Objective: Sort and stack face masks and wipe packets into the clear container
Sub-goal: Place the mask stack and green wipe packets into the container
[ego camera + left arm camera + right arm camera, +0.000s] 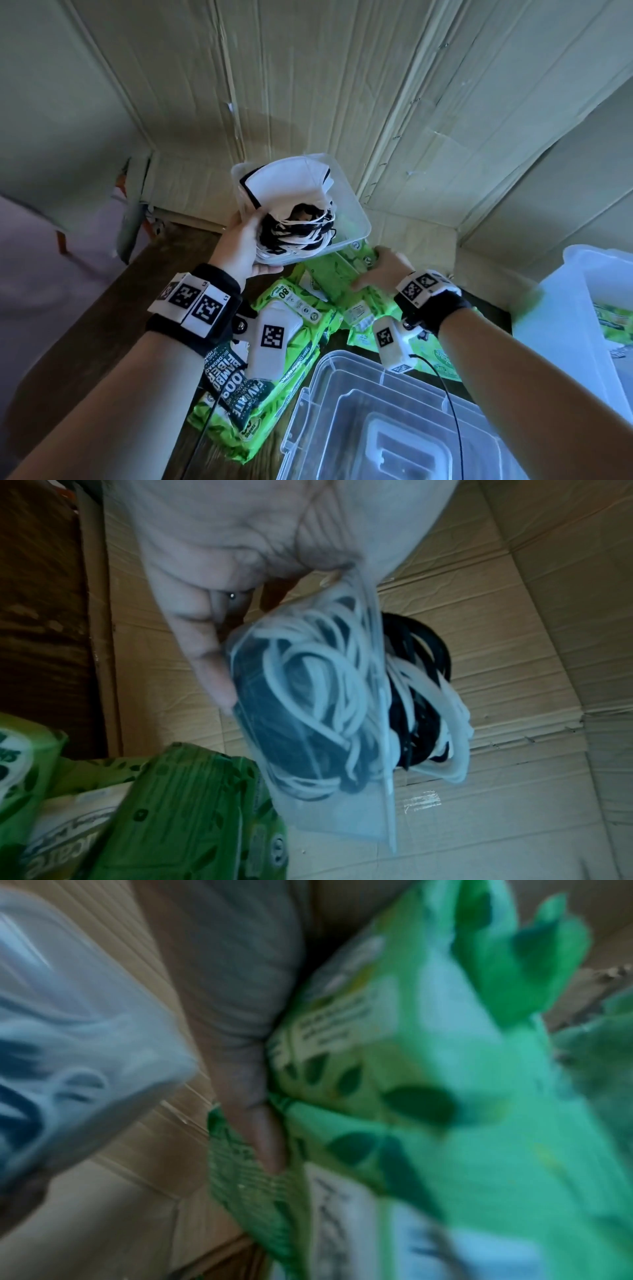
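My left hand [251, 245] grips the near end of a small clear container [358, 214] and holds it tilted above the table. White and black face masks [284, 181] fill it, ear loops tangled at the near end. The left wrist view shows my left hand's fingers [212, 647] against the container [346, 815], loops pressed to its wall. My right hand [376, 270] grips a green wipe packet [337, 272] just below the container's right corner. In the blurred right wrist view, my right hand's fingers [255, 1085] curl round this packet [428, 1102].
Several green wipe packets [294, 318] lie heaped on the wooden table [113, 325]. A large clear lidded bin [376, 421] stands at the near edge. A second clear bin [568, 308] at the right holds a packet. Cardboard walls [342, 85] close off the back.
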